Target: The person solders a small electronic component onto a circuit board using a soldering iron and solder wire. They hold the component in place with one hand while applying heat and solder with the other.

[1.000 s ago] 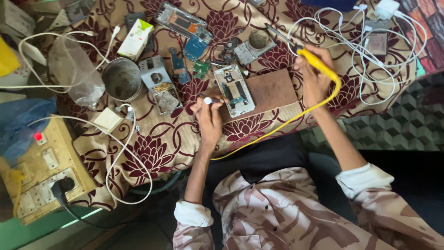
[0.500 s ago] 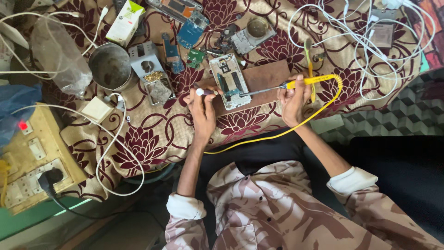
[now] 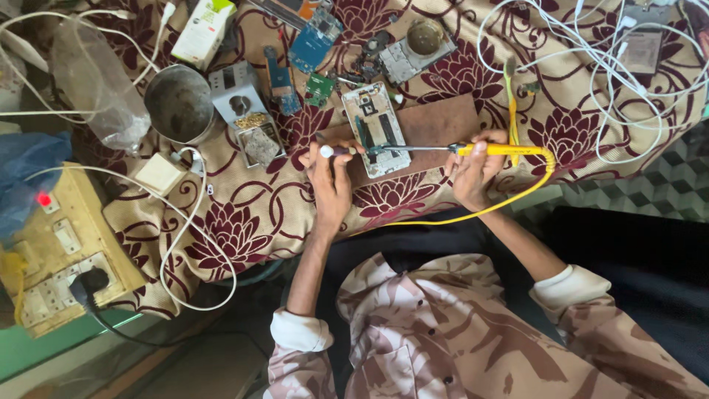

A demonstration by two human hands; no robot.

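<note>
My right hand [image 3: 473, 174] grips a yellow-handled soldering iron [image 3: 491, 150]; its metal shaft reaches left to an opened phone body [image 3: 377, 129] lying on a brown board [image 3: 443, 122]. My left hand [image 3: 330, 177] pinches a small white-tipped tool [image 3: 334, 151] just left of the phone, its tip aimed at the same spot. A yellow cord [image 3: 473, 214] runs from the iron's handle down along the cloth's front edge.
A floral maroon cloth [image 3: 244, 222] covers the work surface. On it lie a metal bowl [image 3: 179, 103], circuit boards [image 3: 314, 41], phone parts [image 3: 244, 111], a white adapter [image 3: 159, 175] and white cables [image 3: 613, 74]. A yellow socket board [image 3: 59, 251] sits at left.
My right hand has swung the soldering iron down from upright to level, its tip now at the phone. My left hand stays beside the phone; the view has shifted closer.
</note>
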